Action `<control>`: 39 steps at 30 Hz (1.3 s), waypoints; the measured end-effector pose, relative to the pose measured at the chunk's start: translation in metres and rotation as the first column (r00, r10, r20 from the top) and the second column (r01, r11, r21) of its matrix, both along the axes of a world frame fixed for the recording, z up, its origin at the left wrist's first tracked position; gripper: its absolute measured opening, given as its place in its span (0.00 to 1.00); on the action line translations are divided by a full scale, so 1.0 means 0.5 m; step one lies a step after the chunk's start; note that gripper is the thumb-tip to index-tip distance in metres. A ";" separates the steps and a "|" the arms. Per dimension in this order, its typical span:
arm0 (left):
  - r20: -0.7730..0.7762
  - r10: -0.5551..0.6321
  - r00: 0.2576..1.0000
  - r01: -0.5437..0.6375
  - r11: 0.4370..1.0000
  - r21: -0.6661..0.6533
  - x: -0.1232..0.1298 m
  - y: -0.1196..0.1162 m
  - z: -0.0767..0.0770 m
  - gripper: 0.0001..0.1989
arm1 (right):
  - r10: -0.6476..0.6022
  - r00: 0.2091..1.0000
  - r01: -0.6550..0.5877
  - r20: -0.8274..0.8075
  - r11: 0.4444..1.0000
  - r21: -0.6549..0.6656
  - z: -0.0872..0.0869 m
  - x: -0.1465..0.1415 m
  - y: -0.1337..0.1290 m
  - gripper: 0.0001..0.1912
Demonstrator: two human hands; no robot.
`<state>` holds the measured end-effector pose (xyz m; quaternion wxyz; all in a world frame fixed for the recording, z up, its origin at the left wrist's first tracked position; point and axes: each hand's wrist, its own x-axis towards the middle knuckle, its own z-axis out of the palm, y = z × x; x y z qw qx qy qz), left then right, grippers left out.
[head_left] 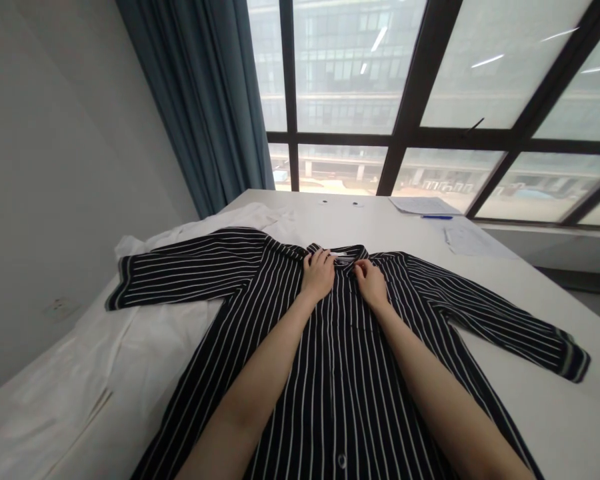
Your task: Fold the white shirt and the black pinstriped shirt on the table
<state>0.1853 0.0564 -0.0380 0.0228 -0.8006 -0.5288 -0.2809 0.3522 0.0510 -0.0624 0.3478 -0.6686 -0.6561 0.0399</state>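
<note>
A black shirt with white stripes (300, 380) lies spread face up, its sleeves stretched out to both sides. At the top sits its collar (361, 252), with a hand on either side of the neck opening. My left hand (319, 275) rests at the left collar edge, fingers curled over the fabric. On the other side, my right hand (371, 283) pinches the right collar edge between thumb and fingers. One button (342, 460) shows low on the front placket. The fingertips partly hide the collar edges.
The shirt lies on a white table (330, 223). White cloth (130, 373) is bunched along the left side, partly under the left sleeve. Papers (425, 205), a blue pen (437, 217) and a clear plastic sheet (475, 241) lie at the back right. Behind are a blue curtain (205, 100) and windows.
</note>
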 end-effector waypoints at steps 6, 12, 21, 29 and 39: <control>-0.021 0.063 0.998 -0.065 0.994 -0.086 -0.013 -0.004 -0.022 0.19 | 0.012 0.983 -0.014 0.185 1.000 0.006 0.008 -0.015 -0.014 0.25; -0.044 0.128 0.991 -0.133 0.983 -0.125 -0.023 -0.001 -0.019 0.27 | 0.000 0.944 -0.014 0.329 0.999 0.040 0.015 -0.026 -0.028 0.14; -0.047 0.200 0.979 -0.200 0.980 -0.005 -0.041 0.010 -0.023 0.17 | -0.181 0.940 0.131 0.288 0.974 0.187 0.021 0.010 -0.027 0.09; 0.028 0.265 0.964 -0.263 0.964 -0.046 -0.046 0.016 -0.028 0.17 | -0.105 0.974 0.067 0.200 0.980 0.189 0.014 0.029 -0.011 0.12; 0.339 0.132 0.931 -0.165 0.984 0.070 -0.050 0.026 -0.014 0.22 | -0.127 0.992 0.125 -0.004 0.964 0.235 0.011 0.044 -0.007 0.13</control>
